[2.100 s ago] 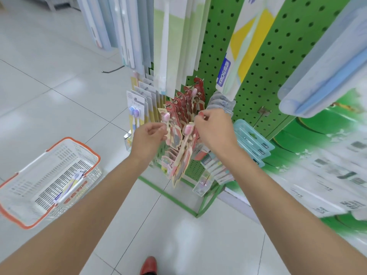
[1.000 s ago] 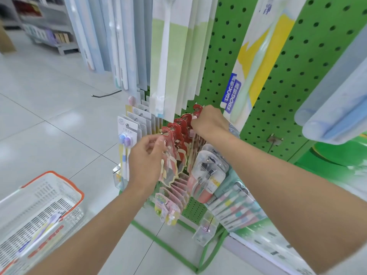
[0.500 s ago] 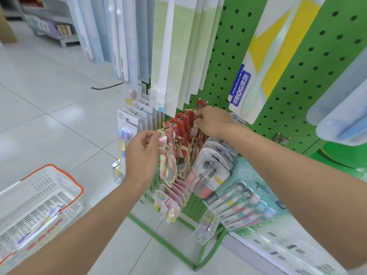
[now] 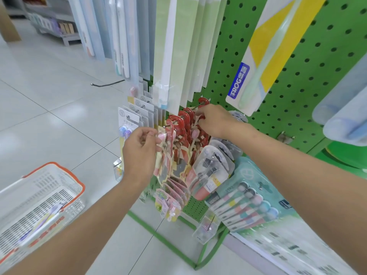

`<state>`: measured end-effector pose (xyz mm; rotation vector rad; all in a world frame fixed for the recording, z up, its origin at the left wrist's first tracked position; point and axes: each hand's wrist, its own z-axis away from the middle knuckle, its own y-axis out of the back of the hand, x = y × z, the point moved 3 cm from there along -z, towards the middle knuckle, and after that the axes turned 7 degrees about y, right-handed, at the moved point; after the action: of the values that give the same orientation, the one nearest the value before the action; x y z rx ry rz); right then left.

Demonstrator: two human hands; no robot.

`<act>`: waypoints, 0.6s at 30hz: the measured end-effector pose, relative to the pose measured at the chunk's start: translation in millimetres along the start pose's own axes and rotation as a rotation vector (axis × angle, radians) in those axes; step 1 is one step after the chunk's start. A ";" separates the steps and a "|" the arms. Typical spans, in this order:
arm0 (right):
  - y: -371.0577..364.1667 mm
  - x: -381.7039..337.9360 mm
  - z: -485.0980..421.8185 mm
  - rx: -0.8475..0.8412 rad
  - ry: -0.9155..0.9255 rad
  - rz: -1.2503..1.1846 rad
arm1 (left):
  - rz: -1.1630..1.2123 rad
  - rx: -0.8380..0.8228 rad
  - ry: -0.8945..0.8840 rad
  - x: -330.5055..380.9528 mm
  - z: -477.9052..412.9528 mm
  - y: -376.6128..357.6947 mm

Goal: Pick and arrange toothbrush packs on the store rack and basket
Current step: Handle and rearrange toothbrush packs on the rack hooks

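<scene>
Both bare forearms are being stretched toward the lower part of the green pegboard rack [image 4: 297, 80]. There, a row of red-topped toothbrush packs [image 4: 181, 124] is being carried on a metal peg [image 4: 176, 121] that juts out from the rack.

The left grip [image 4: 139, 153] is being held at the outer end of that row, farthest from the rack's board. Its wrist is straight and the back of the hand is turned toward the camera. The front toothbrush pack [image 4: 165, 153], with a pink brush head, is being pinched near its top between the thumb and the curled fingers.

The right grip [image 4: 214, 122] is being held nearer the rack's board, with the forearm coming in from the right and the wrist bent slightly downward. Its fingers are being curled closed on the top edge of a rear pack [image 4: 195, 124] in the same row, just below the last red hanger.

A white basket with an orange rim [image 4: 78, 183] is being shown well to the left of the rack, beside the left forearm. A purple-and-yellow toothbrush pack [image 4: 46, 215] is being held inside it. Lower on the rack, under the right forearm, a teal multi-brush pack [image 4: 248, 203] is being displayed. Higher on the rack, above the right grip, a tall FROG toothbrush pack [image 4: 258, 62] is being hung.
</scene>
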<state>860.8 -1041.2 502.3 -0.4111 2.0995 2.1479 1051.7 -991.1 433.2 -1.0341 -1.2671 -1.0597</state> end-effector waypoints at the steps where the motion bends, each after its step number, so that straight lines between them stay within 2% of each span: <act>1: 0.2 1.5 -1.1 0.013 -0.021 0.000 | 0.003 0.000 0.000 0.6 0.6 -0.1; 12: 0.8 2.2 0.6 0.065 -0.065 -0.103 | -0.016 0.011 -0.029 6.6 -10.4 1.4; 18: -0.6 8.9 -0.3 0.067 -0.071 -0.094 | -0.197 -0.199 -0.029 14.9 -33.1 -4.9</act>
<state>852.5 -1042.5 499.3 -0.4116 2.0643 2.0047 1054.1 -1024.9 446.9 -1.0925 -1.3270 -1.3480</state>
